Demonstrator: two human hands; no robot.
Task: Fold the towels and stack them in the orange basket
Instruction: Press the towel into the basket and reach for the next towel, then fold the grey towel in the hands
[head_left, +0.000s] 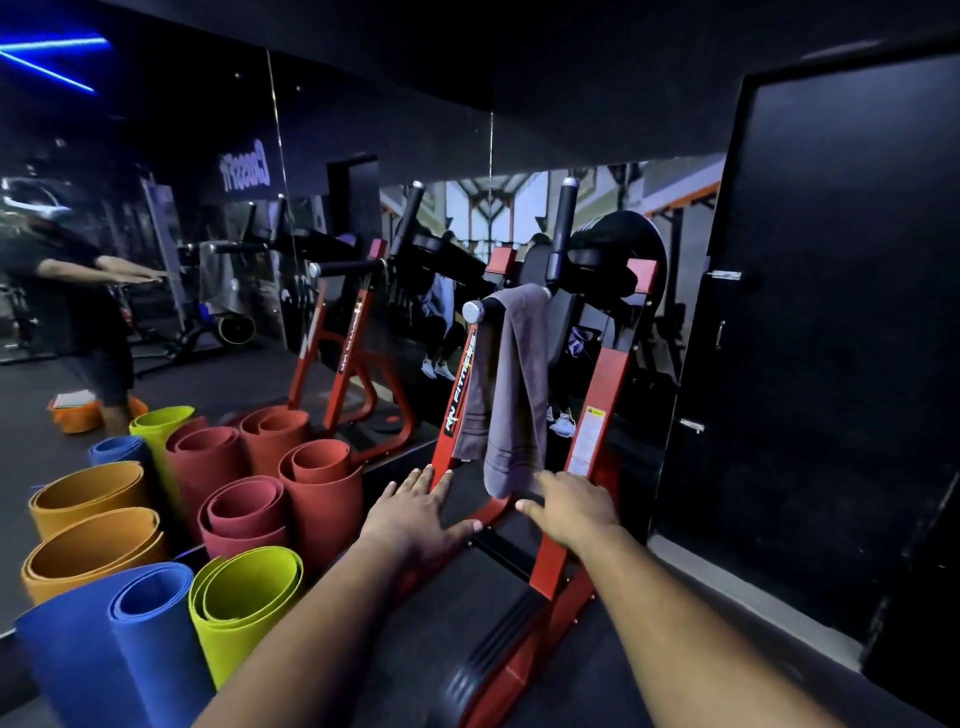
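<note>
1. Basket (78, 415): an orange one is showing only in the mirror (156, 234), on the floor beside the reflected person's legs; something flat and pale is lying in it, too small to identify.
2. Towel (511, 384): a grey one is hanging over a black, chrome-capped handle (485, 310) of the red machine (605, 410), its 2 ends drooping between the frame's uprights.
3. Left hand (415, 506): it is reaching forward palm down, fingers straight and spread, gripping nothing, lying over the lower left part of the frame; contact with it cannot be told.
4. Right hand (574, 504): it is reaching forward palm down, fingers extended and holding nothing, just beside the towel's lower edge; whether the fingertips are touching the cloth cannot be told.
5. Mats (228, 525): rolled ones in blue, lime, orange and red are standing on end in a cluster to the left of the machine, against the mirror.
6. Writing: the left upright is carrying "FITNESS" in white letters; a mirrored "CrossFit" sign (244, 166) is appearing in the glass; a small label with a yellow patch (589, 436) is sitting on the right upright, its text unreadable.
7. Door (831, 312): a black one is standing to the right of the machine.
</note>
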